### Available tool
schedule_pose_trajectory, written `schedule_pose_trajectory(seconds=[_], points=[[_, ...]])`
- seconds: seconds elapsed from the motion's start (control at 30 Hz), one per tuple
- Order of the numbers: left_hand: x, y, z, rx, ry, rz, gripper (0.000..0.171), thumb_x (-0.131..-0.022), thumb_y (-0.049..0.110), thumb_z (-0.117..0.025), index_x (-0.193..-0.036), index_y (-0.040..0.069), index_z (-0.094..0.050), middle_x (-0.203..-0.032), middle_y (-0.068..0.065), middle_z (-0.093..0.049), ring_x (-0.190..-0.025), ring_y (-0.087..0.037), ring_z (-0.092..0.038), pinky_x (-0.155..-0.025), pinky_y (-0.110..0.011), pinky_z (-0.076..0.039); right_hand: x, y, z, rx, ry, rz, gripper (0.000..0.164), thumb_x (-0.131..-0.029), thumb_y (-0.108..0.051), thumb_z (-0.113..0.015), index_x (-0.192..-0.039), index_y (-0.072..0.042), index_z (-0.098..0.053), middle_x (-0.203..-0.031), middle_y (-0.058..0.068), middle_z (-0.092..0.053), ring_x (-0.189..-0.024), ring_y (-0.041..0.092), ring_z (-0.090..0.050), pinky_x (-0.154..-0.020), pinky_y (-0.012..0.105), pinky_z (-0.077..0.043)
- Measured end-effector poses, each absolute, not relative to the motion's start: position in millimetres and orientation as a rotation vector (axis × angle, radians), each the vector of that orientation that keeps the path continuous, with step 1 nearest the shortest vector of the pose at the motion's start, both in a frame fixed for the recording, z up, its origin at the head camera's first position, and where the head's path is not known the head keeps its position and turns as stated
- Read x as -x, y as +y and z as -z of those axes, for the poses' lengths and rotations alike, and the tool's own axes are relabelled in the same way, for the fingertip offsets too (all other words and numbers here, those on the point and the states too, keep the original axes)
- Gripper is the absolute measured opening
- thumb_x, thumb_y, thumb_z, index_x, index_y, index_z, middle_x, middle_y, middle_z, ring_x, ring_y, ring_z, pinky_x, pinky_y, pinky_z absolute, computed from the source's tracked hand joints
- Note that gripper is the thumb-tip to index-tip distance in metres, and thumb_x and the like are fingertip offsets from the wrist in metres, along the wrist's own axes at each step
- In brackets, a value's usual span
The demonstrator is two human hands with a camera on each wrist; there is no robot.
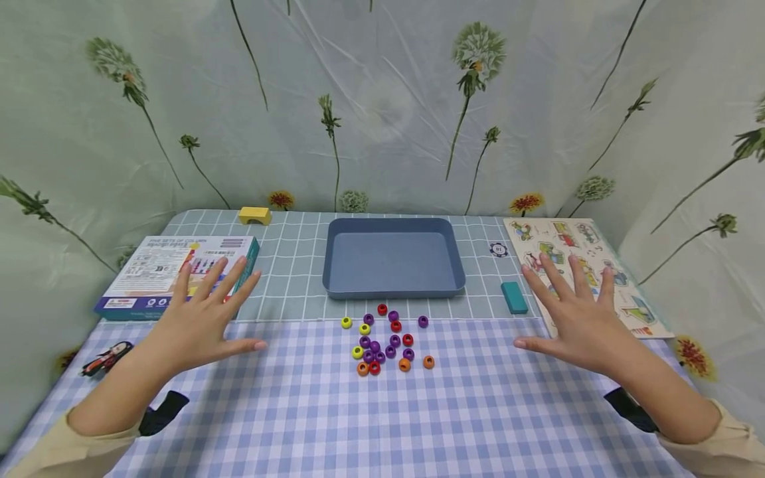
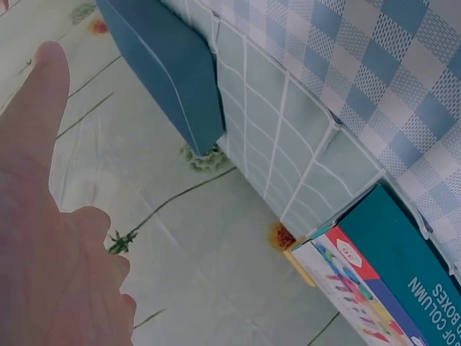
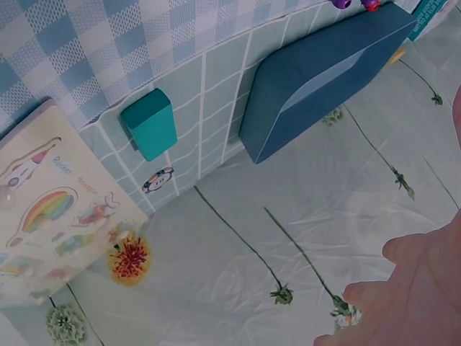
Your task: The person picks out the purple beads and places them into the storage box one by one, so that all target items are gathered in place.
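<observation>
My left hand [image 1: 200, 318] is held above the left side of the table with its fingers spread, holding nothing. In the head view its fingertips overlap a boxed game [image 1: 179, 272]. Spread in the same way, my right hand [image 1: 582, 325] hovers on the right, its fingers overlapping a wooden picture puzzle board [image 1: 633, 309]. A teal block [image 1: 514, 297] lies just left of that hand. Between the hands, several purple, red, yellow and orange beads [image 1: 390, 351] are scattered on the checked cloth. Behind them stands a blue-grey tray [image 1: 394, 292] with nothing in it.
A yellow arched block [image 1: 254, 215] sits at the back left. Near the left forearm lies a small black and red figure [image 1: 107, 358]. A round token marked with a number [image 1: 499, 249] is right of the tray. A flower-printed curtain [image 1: 382, 133] rises behind the table.
</observation>
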State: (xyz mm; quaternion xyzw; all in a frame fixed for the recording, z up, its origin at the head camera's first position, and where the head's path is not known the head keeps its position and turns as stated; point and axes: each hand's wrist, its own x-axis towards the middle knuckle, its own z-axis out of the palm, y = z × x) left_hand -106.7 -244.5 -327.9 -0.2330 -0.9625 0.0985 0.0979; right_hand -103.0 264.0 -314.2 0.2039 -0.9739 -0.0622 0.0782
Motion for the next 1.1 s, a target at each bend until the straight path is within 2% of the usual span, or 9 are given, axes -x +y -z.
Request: schedule_pose_trajectory(seconds=[0.27, 0.53, 0.67, 0.9, 1.1], points=[[111.6, -246.7, 324.6, 0.776, -2.768, -0.259, 0.098, -0.058, 0.074, -0.039, -0.134, 0.017, -0.015, -0.138, -0.009, -0.005, -0.123, -0.024, 0.010, -0.091, -0.054, 0.009, 104.1, 260.0, 307.3, -0.657, -2.880, 0.137, 0.101, -0.059, -0.070, -0.046, -0.134, -0.021, -0.001, -0.137, 0.004, 0.011, -0.118, 0.028, 0.021, -0.082, 0.051, 0.025], [130.3, -238.1, 325.8, 0.873, -2.677, -0.127, 0.100, -0.059, 0.071, -0.045, -0.134, 0.016, -0.008, -0.138, -0.010, 0.001, -0.123, -0.028, 0.000, -0.097, -0.046, 0.004, 115.1, 231.6, 307.8, -0.889, -2.683, -0.181, 0.097, -0.062, -0.061, -0.054, -0.134, -0.015, -0.008, -0.137, 0.010, -0.003, -0.122, 0.032, 0.006, -0.092, 0.053, 0.009], [143.8, -226.3, 332.5, 0.909, -2.645, -0.026, 0.102, -0.059, 0.068, -0.049, -0.134, 0.015, -0.005, -0.138, -0.010, 0.002, -0.123, -0.027, -0.001, -0.098, -0.043, 0.001, 121.2, 211.4, 318.8, -1.027, -2.573, -0.436, 0.089, -0.068, -0.056, -0.053, -0.132, -0.009, -0.014, -0.136, 0.011, -0.009, -0.122, 0.031, -0.002, -0.096, 0.049, -0.001], [169.3, -203.3, 351.7, 0.897, -2.650, 0.220, 0.101, -0.061, 0.063, -0.053, -0.134, 0.013, -0.006, -0.138, -0.005, -0.001, -0.124, -0.022, -0.005, -0.098, -0.043, -0.013, 126.0, 174.6, 352.3, -0.998, -2.687, -0.943, 0.076, -0.072, -0.039, -0.059, -0.132, -0.015, -0.019, -0.135, 0.000, -0.017, -0.121, 0.018, -0.015, -0.094, 0.043, -0.023], [184.6, -185.5, 372.7, 0.764, -2.843, 0.515, 0.097, -0.063, 0.061, -0.053, -0.134, 0.018, -0.002, -0.138, -0.001, -0.005, -0.123, -0.020, -0.008, -0.095, -0.045, -0.020, 138.3, 155.4, 389.4, -0.917, -2.718, -1.324, 0.065, -0.071, -0.029, -0.062, -0.126, -0.012, -0.032, -0.128, 0.001, -0.030, -0.116, 0.015, -0.027, -0.092, 0.033, -0.030]])
